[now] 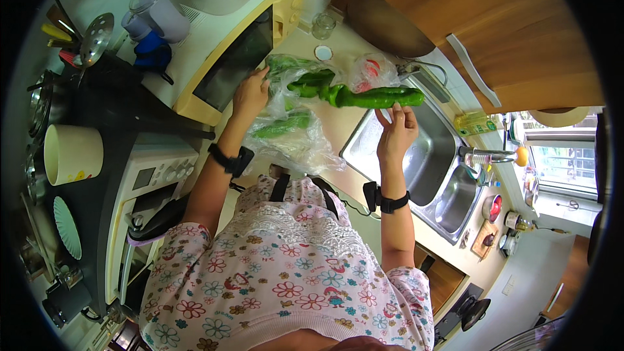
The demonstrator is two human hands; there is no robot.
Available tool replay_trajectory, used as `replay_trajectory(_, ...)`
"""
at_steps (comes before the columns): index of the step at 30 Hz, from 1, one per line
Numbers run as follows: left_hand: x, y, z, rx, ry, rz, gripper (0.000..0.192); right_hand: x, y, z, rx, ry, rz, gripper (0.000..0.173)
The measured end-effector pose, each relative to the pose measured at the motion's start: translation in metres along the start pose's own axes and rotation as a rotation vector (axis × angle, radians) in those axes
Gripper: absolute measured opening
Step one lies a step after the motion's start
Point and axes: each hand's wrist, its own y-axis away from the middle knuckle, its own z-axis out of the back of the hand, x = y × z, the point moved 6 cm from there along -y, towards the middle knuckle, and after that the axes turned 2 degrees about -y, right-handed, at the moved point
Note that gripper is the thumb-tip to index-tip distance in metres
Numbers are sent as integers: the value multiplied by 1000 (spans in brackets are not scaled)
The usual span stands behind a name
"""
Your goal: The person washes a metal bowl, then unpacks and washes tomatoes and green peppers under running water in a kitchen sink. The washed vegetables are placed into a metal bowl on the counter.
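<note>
In my right hand [400, 131] is a long green pepper [385, 97], held by the fingertips over the edge of the steel double sink [431, 156]. The pepper's stem end reaches back to the mouth of a clear plastic bag [280, 90]. More green peppers [312, 83] lie in that bag. My left hand [252, 91] grips the bag's left side, its fingertips partly hidden by the plastic. Nearer to me on the counter, another clear bag [312, 144] holds a green vegetable [282, 125] whose kind I cannot tell.
A microwave oven [239, 53] stands left of the bags. Behind them are a glass jar [323, 27], a white lid [323, 52] and a bag with red items [373, 68]. The faucet [487, 156] rises beyond the sink. A wooden cabinet [512, 24] overhangs the right.
</note>
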Motion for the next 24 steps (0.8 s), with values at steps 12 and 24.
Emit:
replay_trajectory(12,-59,113,61,-101,189,-187,38,32,60,-9,275,891,435,33)
replay_trajectory(24,38,163,42,-91,233,57,30,-26,23,33,440,1673,458,26)
